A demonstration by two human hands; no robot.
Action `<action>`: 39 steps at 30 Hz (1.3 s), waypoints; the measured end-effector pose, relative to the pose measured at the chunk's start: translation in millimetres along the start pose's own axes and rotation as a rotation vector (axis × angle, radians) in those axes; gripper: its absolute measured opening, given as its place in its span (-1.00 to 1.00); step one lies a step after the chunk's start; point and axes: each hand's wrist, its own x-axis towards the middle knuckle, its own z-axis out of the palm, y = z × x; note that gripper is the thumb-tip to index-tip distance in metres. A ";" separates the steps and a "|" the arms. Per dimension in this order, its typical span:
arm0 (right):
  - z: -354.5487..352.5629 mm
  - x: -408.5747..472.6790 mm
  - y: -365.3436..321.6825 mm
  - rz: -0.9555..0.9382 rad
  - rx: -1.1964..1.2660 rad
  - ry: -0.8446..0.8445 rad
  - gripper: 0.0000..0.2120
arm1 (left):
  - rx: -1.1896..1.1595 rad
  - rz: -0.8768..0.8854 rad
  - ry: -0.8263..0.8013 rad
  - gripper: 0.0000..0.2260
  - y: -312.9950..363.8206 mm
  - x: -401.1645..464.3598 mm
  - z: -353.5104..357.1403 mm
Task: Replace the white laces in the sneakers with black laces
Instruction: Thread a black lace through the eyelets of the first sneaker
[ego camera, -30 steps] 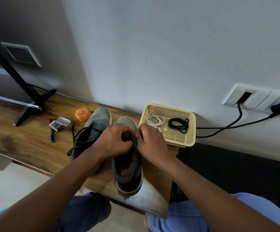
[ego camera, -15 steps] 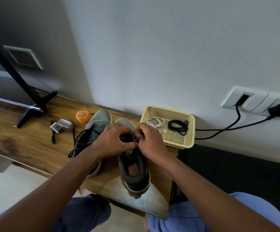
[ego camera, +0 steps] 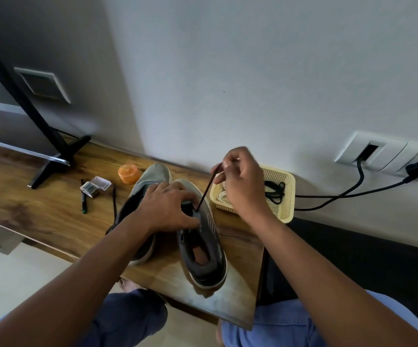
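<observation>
Two grey sneakers stand side by side on the wooden shelf [ego camera: 40, 216]. My left hand [ego camera: 170, 209] grips the tongue area of the right sneaker [ego camera: 203, 249]. My right hand [ego camera: 240, 181] pinches a black lace [ego camera: 206, 189] and holds it taut, up and to the right of an eyelet. The left sneaker [ego camera: 148, 179] carries black lacing, partly hidden by my left forearm. A yellow mesh basket [ego camera: 284, 196] behind my right hand holds a coiled black lace [ego camera: 275, 190] and white laces [ego camera: 221, 195], mostly hidden.
An orange lidded pot [ego camera: 128, 173], a small clear box [ego camera: 95, 185] and a pen [ego camera: 83, 196] lie left of the sneakers. A black stand [ego camera: 53, 156] rises at the far left. Black power cables [ego camera: 348, 194] run from wall sockets at the right.
My right hand has lifted away from the sneaker, up and to the right, drawing the black lace out taut. My left hand stays on the shoe.
</observation>
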 end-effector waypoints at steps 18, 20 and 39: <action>5.9 -5.9 -3.5 0.056 -1.180 -0.822 -0.66 | -0.031 0.144 0.010 -0.41 -12.1 -0.1 0.7; 7.0 -5.8 -2.3 0.070 -1.163 -0.852 -0.62 | -0.034 0.146 0.011 -0.42 -13.0 1.7 2.9; 18.5 1.3 24.9 0.232 -0.838 -0.835 -0.60 | -0.081 0.140 0.032 -0.32 1.6 -0.5 0.9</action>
